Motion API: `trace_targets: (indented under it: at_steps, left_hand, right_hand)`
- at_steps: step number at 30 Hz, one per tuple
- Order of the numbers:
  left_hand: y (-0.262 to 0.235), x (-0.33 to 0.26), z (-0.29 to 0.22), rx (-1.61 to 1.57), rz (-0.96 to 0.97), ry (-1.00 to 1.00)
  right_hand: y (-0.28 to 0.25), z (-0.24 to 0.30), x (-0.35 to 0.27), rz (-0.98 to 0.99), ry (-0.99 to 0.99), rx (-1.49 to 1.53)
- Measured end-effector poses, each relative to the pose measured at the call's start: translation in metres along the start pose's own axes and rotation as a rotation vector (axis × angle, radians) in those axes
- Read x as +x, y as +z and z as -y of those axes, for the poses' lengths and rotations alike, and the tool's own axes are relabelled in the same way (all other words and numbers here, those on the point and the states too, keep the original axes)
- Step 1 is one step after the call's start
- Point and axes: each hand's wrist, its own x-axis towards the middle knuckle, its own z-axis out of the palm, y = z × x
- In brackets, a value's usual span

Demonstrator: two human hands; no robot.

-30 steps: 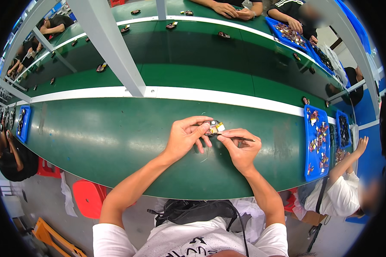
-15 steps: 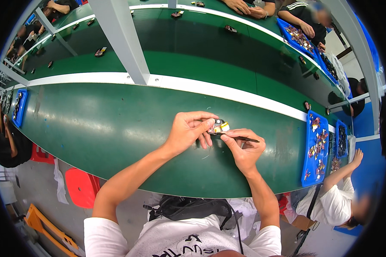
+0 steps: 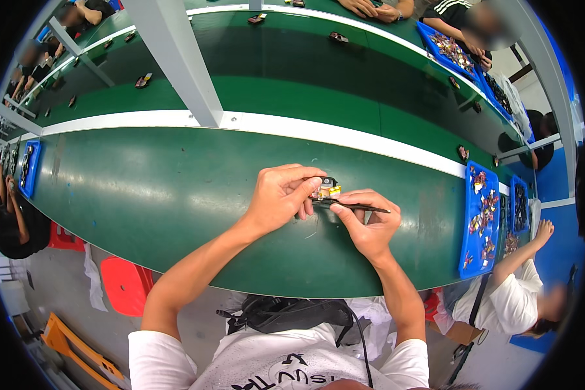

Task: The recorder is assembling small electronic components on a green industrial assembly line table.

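Note:
Above the green bench, my left hand (image 3: 279,198) grips a small black housing (image 3: 329,182) between thumb and fingers. Inside the housing sit a yellow-and-white part (image 3: 335,192) and some reddish bits, too small to name. My right hand (image 3: 369,224) is closed around a slim black tool (image 3: 373,208), perhaps tweezers. Its tail end points right, past the fingers; the other end lies at the lower edge of the housing. Fingers hide part of both the housing and the tool.
A blue tray (image 3: 480,221) of small colourful parts stands at the bench's right end, with a smaller blue tray (image 3: 519,205) of black pieces behind it. Beyond a white rail (image 3: 292,127) runs a green belt bearing small devices (image 3: 143,80). Co-workers sit around.
Both hands have shifted slightly left, with the housing tilted a little differently. Devices on the belt have moved left. The co-worker's raised hand at right has changed pose.

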Motion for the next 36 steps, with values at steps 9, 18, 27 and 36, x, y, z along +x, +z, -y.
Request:
trace_targets:
  at_steps: [9, 18, 27, 36]
  left_hand:
    - [0.001, -0.002, -0.001, 0.075, 0.013, 0.036]
    - [0.002, -0.003, 0.0, 0.093, 0.009, 0.035]
    - [-0.001, 0.0, 0.011, 0.006, 0.012, -0.143]
    - [0.0, -0.001, 0.002, -0.045, 0.068, -0.149]
  right_hand:
    - [-0.001, 0.0, 0.002, 0.054, -0.134, -0.109]
    - [0.002, 0.004, 0.002, 0.07, -0.185, -0.148]
    - [0.001, 0.012, 0.005, 0.121, -0.19, -0.209]
    - [0.003, 0.016, 0.0, 0.109, -0.197, -0.299]
